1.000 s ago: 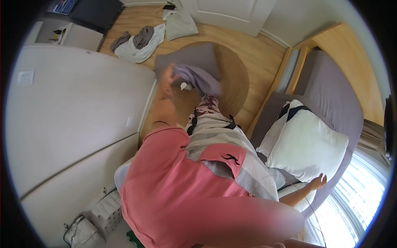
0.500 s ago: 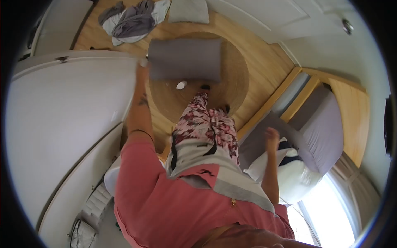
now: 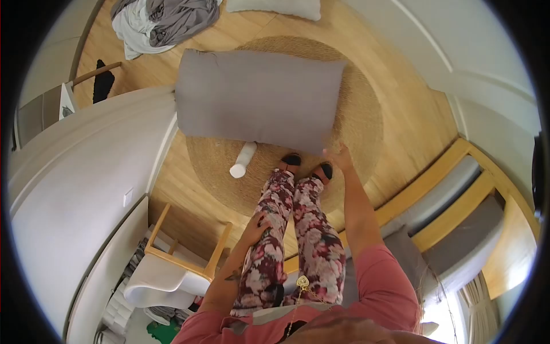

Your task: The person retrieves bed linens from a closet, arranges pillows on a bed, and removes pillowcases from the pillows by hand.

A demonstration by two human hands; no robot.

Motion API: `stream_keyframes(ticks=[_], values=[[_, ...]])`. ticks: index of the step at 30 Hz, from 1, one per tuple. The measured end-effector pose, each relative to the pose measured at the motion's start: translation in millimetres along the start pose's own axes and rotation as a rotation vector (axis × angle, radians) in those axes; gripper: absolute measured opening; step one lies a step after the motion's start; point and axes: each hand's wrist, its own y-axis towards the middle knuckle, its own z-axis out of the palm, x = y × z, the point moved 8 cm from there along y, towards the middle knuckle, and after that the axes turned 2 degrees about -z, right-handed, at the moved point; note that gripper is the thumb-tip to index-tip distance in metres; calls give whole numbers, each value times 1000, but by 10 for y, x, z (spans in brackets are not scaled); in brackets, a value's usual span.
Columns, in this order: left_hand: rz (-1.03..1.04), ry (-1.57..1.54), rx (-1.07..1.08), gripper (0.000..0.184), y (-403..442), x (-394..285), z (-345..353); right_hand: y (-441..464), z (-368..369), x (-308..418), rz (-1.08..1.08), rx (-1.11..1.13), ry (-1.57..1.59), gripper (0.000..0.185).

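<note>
A large grey cushion (image 3: 260, 97) lies flat on the round woven rug (image 3: 361, 114). My right hand (image 3: 339, 157) is stretched down beside the cushion's near right corner, with fingers apart; whether it touches the fabric is hard to tell. My left hand (image 3: 256, 229) rests on the thigh of my floral trousers (image 3: 269, 252), its fingers spread and nothing in it. Between the cushion's near edge and my feet, a white bottle-like cylinder (image 3: 243, 160) lies on the rug.
Grey and white bedding (image 3: 166, 26) and a pale pillow (image 3: 278, 7) lie on the floor beyond. A white wooden-legged chair (image 3: 166, 281) stands at lower left, a wooden bed frame (image 3: 452, 212) at right. The white wall panel (image 3: 91, 166) borders the left side.
My view has tilted down, closer to the cushion. My left hand has come back to my thigh, and my right hand has moved from beside the bed to the cushion's corner.
</note>
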Motion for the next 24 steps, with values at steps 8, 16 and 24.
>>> stream_keyframes(ticks=[8, 16, 24], values=[[-250, -484, -68, 52, -67, 202, -81, 278, 522, 723, 239, 47, 716, 69], [32, -872, -124, 61, -453, -1396, -590, -1502, -889, 3523, 43, 142, 1215, 51], [222, -1513, 253, 100, -1449, -3276, -1074, -4616, -3393, 3947, -459, 508, 1327, 70]])
